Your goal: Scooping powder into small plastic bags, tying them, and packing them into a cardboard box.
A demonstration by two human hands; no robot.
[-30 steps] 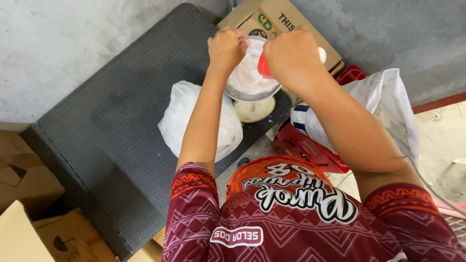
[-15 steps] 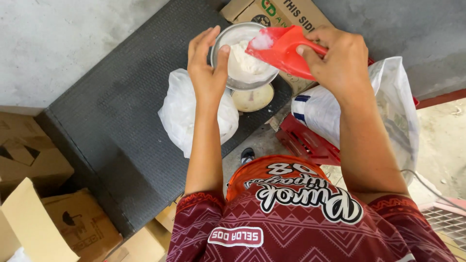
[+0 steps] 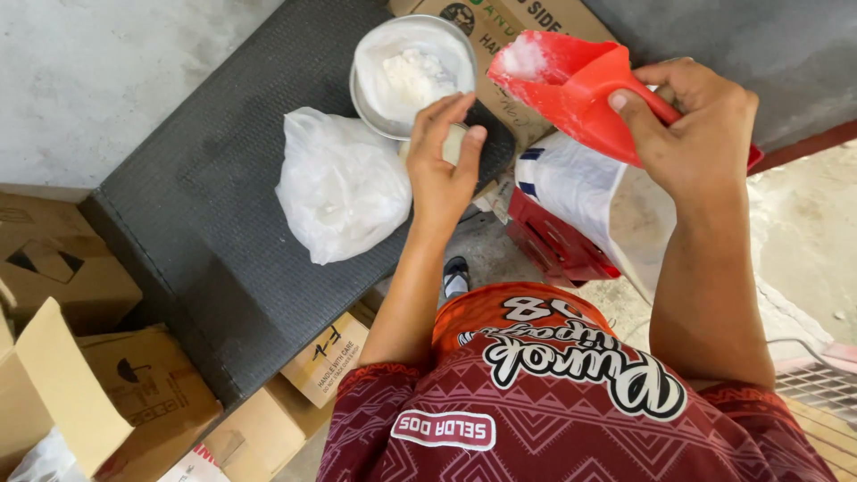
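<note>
Scoop (image 3: 580, 85) raised beside bowl (image 3: 411, 71)
Our right hand (image 3: 692, 134) grips the scoop; left hand (image 3: 444, 170), fingers loosely extended, touches the bowl at the mat's (image 3: 178, 223) far edge. Tilting risks spilling powder.

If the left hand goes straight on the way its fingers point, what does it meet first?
Most likely the metal bowl of white powder: the left hand points up-frame, fingertips already at the bowl's near rim. Whether they touch it is unclear.

The person wears a dark red short-sleeved jersey (image 3: 571, 402) patterned with fine zigzag lines and white lettering, orange at the front neckline. Both forearms are bare. Below shows what seems a dark shoe (image 3: 456, 275).
</note>
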